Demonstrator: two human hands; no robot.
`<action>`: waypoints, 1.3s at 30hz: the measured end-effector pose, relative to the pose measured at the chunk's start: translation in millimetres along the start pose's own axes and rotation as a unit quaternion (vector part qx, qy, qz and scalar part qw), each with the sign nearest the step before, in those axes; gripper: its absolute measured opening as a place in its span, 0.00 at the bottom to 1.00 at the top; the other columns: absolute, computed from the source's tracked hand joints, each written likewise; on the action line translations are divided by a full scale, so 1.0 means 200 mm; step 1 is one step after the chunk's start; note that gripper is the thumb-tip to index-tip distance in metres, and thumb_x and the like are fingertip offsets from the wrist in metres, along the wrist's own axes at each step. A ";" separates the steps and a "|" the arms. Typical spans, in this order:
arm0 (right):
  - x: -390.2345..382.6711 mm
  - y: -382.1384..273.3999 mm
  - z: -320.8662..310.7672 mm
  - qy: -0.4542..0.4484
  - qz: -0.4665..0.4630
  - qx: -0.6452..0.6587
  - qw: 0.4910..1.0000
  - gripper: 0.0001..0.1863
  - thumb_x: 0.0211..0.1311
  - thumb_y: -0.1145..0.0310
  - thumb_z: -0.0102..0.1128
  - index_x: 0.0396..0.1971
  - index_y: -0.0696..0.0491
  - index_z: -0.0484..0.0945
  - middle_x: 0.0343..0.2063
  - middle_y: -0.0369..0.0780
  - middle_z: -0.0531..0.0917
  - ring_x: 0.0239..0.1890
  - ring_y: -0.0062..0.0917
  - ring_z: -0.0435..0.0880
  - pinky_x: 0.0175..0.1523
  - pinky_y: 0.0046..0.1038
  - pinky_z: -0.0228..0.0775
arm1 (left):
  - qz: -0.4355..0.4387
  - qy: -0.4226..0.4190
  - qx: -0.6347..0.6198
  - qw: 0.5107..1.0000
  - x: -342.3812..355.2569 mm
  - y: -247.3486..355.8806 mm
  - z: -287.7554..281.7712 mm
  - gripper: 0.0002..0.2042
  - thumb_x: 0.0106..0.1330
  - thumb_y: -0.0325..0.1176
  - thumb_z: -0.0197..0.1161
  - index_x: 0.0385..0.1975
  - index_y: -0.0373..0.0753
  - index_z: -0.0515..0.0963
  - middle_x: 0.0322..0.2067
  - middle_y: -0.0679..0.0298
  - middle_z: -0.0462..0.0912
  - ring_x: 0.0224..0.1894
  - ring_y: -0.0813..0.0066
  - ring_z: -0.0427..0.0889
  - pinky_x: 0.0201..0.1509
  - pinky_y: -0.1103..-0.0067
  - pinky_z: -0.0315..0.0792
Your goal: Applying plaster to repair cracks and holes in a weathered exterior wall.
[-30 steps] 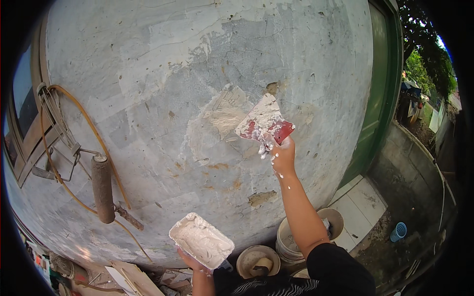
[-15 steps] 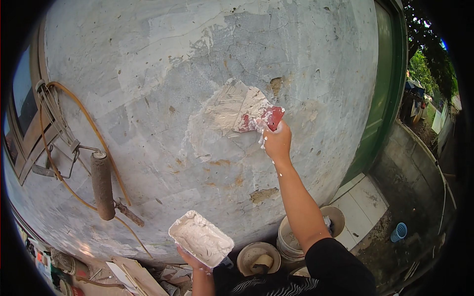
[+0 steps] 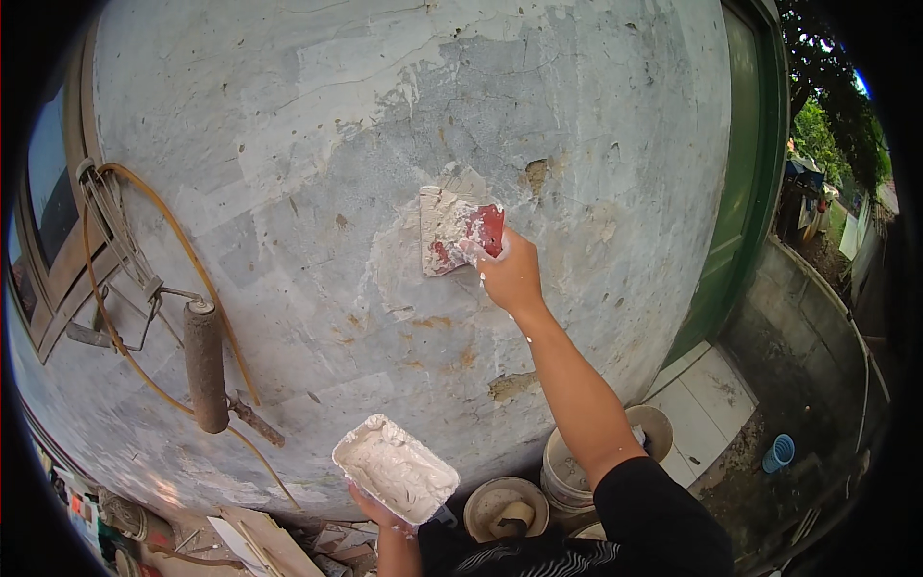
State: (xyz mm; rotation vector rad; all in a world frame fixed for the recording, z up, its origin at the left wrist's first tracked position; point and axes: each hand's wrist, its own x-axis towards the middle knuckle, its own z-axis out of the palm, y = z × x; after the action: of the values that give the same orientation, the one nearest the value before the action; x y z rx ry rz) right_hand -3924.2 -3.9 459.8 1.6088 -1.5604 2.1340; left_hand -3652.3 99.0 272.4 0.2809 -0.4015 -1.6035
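Note:
My right hand (image 3: 510, 269) grips a wide red putty knife (image 3: 486, 226), its blade smeared with off-white filler and against the weathered grey-white wall (image 3: 288, 212), over a freshly smeared patch. White splatters dot my fingers and wrist. Low in the view, my left hand (image 3: 375, 510) is wrapped round a rectangular container (image 3: 394, 466) of creamy filler, with residue caked on its rim.
A dirty paint roller (image 3: 202, 365), metal tool and orange hose (image 3: 183, 236) hang by a window (image 3: 53, 163) at left. Buckets (image 3: 654, 428) stand below, beside boards (image 3: 260, 543). At right are a green door (image 3: 731, 240), tiled step (image 3: 707, 404) and blue cup (image 3: 781, 450).
My right hand has moved left and slightly upward, sweeping the knife across the patch; the blade has turned more upright and now covers much of it. My left hand has barely moved.

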 end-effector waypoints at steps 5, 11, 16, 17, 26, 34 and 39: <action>-0.05 0.17 -0.20 0.046 0.117 0.033 0.992 0.09 0.53 0.70 0.64 0.32 0.58 0.78 0.22 0.35 0.80 0.22 0.14 0.71 0.27 0.20 0.61 | -0.008 -0.020 -0.017 1.000 0.00 0.03 -0.06 0.33 0.60 0.61 0.39 0.59 0.43 0.62 0.55 0.57 0.68 0.54 0.53 0.70 0.55 0.59 0.67; -0.35 0.19 -0.32 -0.033 0.210 0.244 0.946 0.12 0.57 0.72 0.59 0.40 0.62 0.74 0.32 0.38 0.81 0.30 0.16 0.77 0.34 0.20 0.69 | 0.000 -0.050 0.027 0.998 0.01 0.07 -0.03 0.36 0.59 0.62 0.40 0.62 0.44 0.57 0.57 0.57 0.66 0.56 0.54 0.68 0.58 0.58 0.65; -0.73 0.08 -0.22 -0.131 0.335 0.467 0.808 0.19 0.60 0.70 0.55 0.49 0.62 0.68 0.42 0.42 0.79 0.41 0.26 0.80 0.43 0.26 0.74 | -0.007 -0.053 0.046 0.997 -0.01 0.03 -0.05 0.37 0.58 0.61 0.43 0.63 0.42 0.54 0.58 0.56 0.64 0.57 0.55 0.67 0.59 0.60 0.64; -0.79 0.06 -0.19 -0.159 0.387 0.500 0.759 0.19 0.61 0.69 0.55 0.49 0.63 0.68 0.43 0.43 0.78 0.43 0.28 0.80 0.45 0.28 0.74 | -0.017 -0.066 0.059 0.996 -0.01 0.01 -0.04 0.37 0.58 0.59 0.45 0.63 0.40 0.54 0.59 0.55 0.63 0.58 0.55 0.67 0.60 0.61 0.63; -1.09 0.07 -0.11 -0.150 0.548 0.515 0.641 0.17 0.62 0.67 0.54 0.46 0.63 0.72 0.40 0.43 0.80 0.40 0.27 0.80 0.46 0.27 0.73 | 0.024 -0.052 0.008 0.998 -0.08 -0.03 0.09 0.37 0.56 0.58 0.45 0.63 0.41 0.53 0.59 0.55 0.62 0.59 0.54 0.64 0.61 0.60 0.61; -1.18 0.17 -0.03 -0.173 0.558 0.457 0.671 0.17 0.60 0.66 0.56 0.41 0.65 0.74 0.37 0.44 0.80 0.38 0.28 0.80 0.43 0.28 0.73 | 0.019 -0.043 0.041 0.998 -0.07 -0.06 0.13 0.39 0.55 0.58 0.46 0.63 0.39 0.52 0.59 0.55 0.63 0.59 0.56 0.64 0.62 0.63 0.60; -1.17 0.18 0.01 -0.179 0.546 0.423 0.701 0.16 0.60 0.66 0.56 0.40 0.64 0.74 0.36 0.43 0.81 0.36 0.28 0.81 0.42 0.28 0.73 | -0.010 -0.007 0.089 0.996 -0.08 -0.06 0.12 0.38 0.55 0.59 0.45 0.62 0.39 0.55 0.57 0.55 0.65 0.57 0.57 0.67 0.60 0.63 0.62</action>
State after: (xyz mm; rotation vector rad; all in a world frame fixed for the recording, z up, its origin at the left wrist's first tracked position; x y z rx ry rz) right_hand -3835.2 91.5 262.6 1.3804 -2.1691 3.8268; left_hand -3672.0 118.5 288.1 0.4095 -0.5555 -1.5932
